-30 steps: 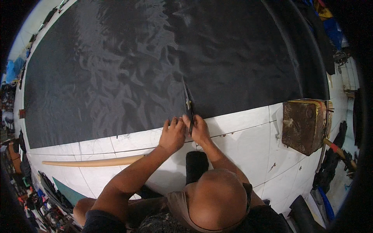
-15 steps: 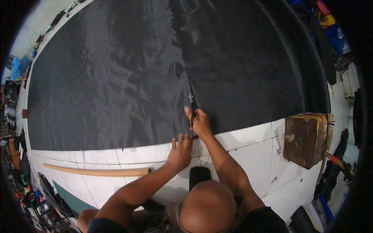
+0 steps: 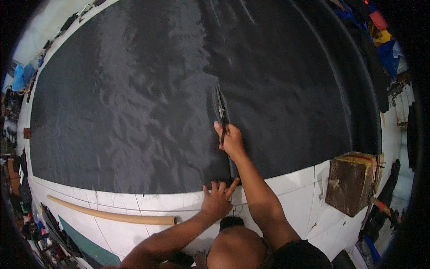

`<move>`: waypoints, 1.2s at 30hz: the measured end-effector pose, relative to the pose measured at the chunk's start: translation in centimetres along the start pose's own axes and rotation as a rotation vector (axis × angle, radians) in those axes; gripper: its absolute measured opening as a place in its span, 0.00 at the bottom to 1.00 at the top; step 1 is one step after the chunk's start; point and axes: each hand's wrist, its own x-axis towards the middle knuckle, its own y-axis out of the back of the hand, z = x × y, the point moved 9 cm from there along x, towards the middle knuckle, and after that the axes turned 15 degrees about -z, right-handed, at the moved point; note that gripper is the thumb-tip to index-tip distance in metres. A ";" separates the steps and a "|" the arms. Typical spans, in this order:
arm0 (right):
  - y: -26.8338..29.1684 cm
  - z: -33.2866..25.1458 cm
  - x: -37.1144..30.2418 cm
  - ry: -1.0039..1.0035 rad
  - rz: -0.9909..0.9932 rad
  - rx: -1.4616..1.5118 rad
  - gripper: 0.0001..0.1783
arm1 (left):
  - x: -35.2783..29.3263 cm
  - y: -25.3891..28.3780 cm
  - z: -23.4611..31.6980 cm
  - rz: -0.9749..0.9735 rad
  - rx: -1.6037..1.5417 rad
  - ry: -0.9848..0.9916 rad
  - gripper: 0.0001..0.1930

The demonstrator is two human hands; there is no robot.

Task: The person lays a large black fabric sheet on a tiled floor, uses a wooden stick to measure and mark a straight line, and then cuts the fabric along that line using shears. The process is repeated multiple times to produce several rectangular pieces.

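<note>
A wide sheet of black fabric (image 3: 148,107) is spread over the floor, with soft wrinkles and a slight sheen. My right hand (image 3: 233,141) is closed round the handles of a pair of scissors (image 3: 221,109), whose blades point away from me into the fabric. A slit runs from the near edge of the sheet up to the scissors. At that near edge, by the start of the slit, my left hand (image 3: 217,204) rests with fingers spread, their tips on the fabric.
White floor tiles (image 3: 291,193) border the sheet. A long tan tube (image 3: 116,216) lies at the near left. A brown block (image 3: 347,186) sits at the fabric's near right corner, with a wooden handle (image 3: 380,205) beside it. Assorted items and blue plastic (image 3: 387,58) crowd the sides.
My right hand and the scissors have moved farther from the fabric's near edge, and the slit is longer. The left hand's fingers have spread. The whole view has shifted slightly.
</note>
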 end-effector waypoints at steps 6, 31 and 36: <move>0.3 -4.4 6.1 0.002 0.030 -0.040 0.30 | 0.6 -1.3 -0.3 -0.054 0.095 0.038 0.38; 2.4 -16.0 28.4 0.108 -0.015 -0.019 0.29 | 3.7 9.9 -4.9 0.165 -0.303 0.018 0.43; -0.3 -17.7 27.6 0.050 -0.027 -0.148 0.29 | 8.8 31.8 -19.8 1.012 -0.028 0.326 0.34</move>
